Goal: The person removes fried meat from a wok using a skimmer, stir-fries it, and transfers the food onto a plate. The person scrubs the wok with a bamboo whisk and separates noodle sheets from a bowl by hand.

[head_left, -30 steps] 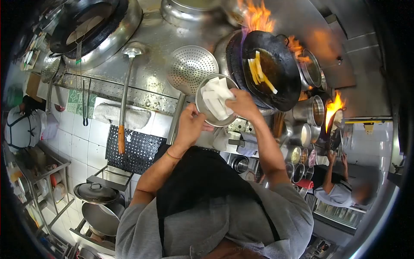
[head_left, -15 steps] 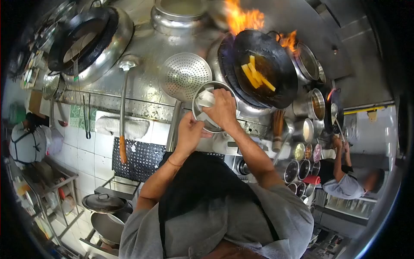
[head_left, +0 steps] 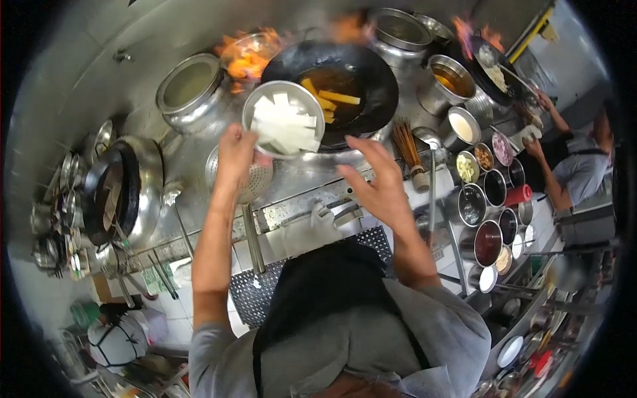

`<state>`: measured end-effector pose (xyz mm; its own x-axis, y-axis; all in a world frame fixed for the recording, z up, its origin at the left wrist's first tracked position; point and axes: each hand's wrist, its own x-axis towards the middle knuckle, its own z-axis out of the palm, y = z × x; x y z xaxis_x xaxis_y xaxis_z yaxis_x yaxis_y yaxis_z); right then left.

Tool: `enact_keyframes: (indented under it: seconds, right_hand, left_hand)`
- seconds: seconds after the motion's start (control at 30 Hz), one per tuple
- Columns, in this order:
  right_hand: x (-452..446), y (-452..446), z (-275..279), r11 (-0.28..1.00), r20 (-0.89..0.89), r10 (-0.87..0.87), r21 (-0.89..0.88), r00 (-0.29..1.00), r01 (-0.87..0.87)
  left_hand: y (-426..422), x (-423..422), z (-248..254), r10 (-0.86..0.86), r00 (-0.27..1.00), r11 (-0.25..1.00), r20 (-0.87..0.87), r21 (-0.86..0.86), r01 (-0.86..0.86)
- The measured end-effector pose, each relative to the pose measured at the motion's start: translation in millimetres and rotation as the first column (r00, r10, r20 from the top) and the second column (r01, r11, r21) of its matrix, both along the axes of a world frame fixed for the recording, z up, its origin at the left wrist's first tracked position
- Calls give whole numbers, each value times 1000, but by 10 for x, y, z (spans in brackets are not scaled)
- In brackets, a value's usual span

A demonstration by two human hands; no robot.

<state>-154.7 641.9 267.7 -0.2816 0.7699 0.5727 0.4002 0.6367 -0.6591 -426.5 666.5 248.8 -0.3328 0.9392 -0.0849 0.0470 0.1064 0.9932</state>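
My left hand (head_left: 237, 151) grips the rim of a steel bowl (head_left: 302, 97), which is tilted at the near left edge of a black wok (head_left: 375, 76). White sticks of food (head_left: 282, 126) fill the bowl. Inside the wok, several yellow sticks (head_left: 340, 98) lie in dark oil. My right hand (head_left: 379, 174) is raised in front of the wok, its fingers apart and holding nothing. Below the bowl lies a perforated skimmer (head_left: 255, 184), partly hidden by my left hand and forearm.
Flames (head_left: 249, 56) rise behind the wok. A bamboo brush (head_left: 408, 149) and a ladle (head_left: 431, 139) lie to the right, near several seasoning pots (head_left: 488, 242). At far right a co-worker (head_left: 577, 166) handles another wok (head_left: 488, 73). A large pot (head_left: 189, 83) stands on the left.
My right hand has come out of the bowl and moved right, opening. The bowl has risen toward the wok and tipped, showing the white sticks. My view has turned to the right.
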Motion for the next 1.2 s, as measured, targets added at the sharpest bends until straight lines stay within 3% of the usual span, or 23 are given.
enact_keyframes:
  seconds: [0.1, 0.2, 0.27, 0.3, 0.4, 0.47, 0.53, 0.63, 0.73, 0.77, 0.8, 0.83, 0.87, 0.9, 0.93, 1.0, 1.1, 1.2]
  right_hand:
    - [466, -159, -215, 986, -49, -114, -131, 992, 106]
    - [851, -406, -450, 943, -53, -198, -284, 979, 176]
    - [1058, -578, -600, 906, -67, -239, -375, 969, 197]
    - [1160, -658, -716, 886, -62, -284, -397, 957, 238]
    - [1481, -889, -1043, 816, -35, -390, -476, 920, 328]
    - [1673, -1007, -1168, 771, -12, -423, -530, 906, 353]
    - [1788, -1084, -1188, 712, -33, -463, -609, 886, 349]
    - [1909, -1099, -1212, 678, -17, -471, -646, 882, 350]
    - [1933, -1072, -1195, 698, -5, -430, -636, 903, 330]
    - [1933, -1065, -1178, 714, 8, -404, -622, 915, 321]
    - [1923, -1058, -1166, 732, 23, -379, -605, 925, 315]
    - [1900, -1055, -1179, 743, 19, -364, -597, 931, 302]
    - [1868, -1076, -1210, 752, 18, -351, -590, 936, 294]
    - [1827, -1111, -1231, 761, 19, -339, -583, 941, 285]
    - [1775, -1146, -1230, 741, 5, -326, -619, 945, 259]
    - [1623, -1246, -1220, 694, -22, -305, -690, 952, 207]
    - [1309, -1423, -1405, 478, -363, -410, -867, 837, -141]
    - [926, -1678, -1428, 278, -289, -361, -941, 887, -193]
  left_hand:
    - [879, 112, -70, -34, 923, 999, -383, -1, 36]
    - [1403, 466, -44, -109, 762, 994, -638, -90, 67]
    - [1927, 446, -460, -14, 475, 996, -880, 32, 89]
    - [1903, 579, -366, 51, 279, 986, -959, 93, 139]
    - [2158, 620, -365, 92, 5, 974, -996, 91, 208]
    - [2140, 622, -96, 129, -150, 958, -980, 84, 273]
    - [2253, 530, 84, 455, -267, 857, -849, 337, 389]
    - [2028, 616, 420, 405, -126, 887, -905, 356, 293]
    - [1462, 716, 479, 462, 187, 834, -867, 496, 241]
    - [1196, 768, 479, 285, 521, 915, -805, 390, 102]
    - [902, 848, 459, 125, 798, 973, -589, 230, 17]
    - [612, 970, 416, 72, 921, 969, -384, 245, 27]
    - [479, 840, 57, 80, 915, 939, -395, 338, 64]
    - [140, 969, 58, -67, 978, 986, -199, 137, 95]
    - [-124, 991, -145, -81, 987, 997, -136, -2, 81]
    - [-653, 1158, -425, -185, 978, 980, 95, -61, 191]
    - [-1193, 1202, -873, -262, 936, 933, 235, -187, 308]
    - [-1596, 1162, -1001, -281, 910, 907, 305, -225, 356]
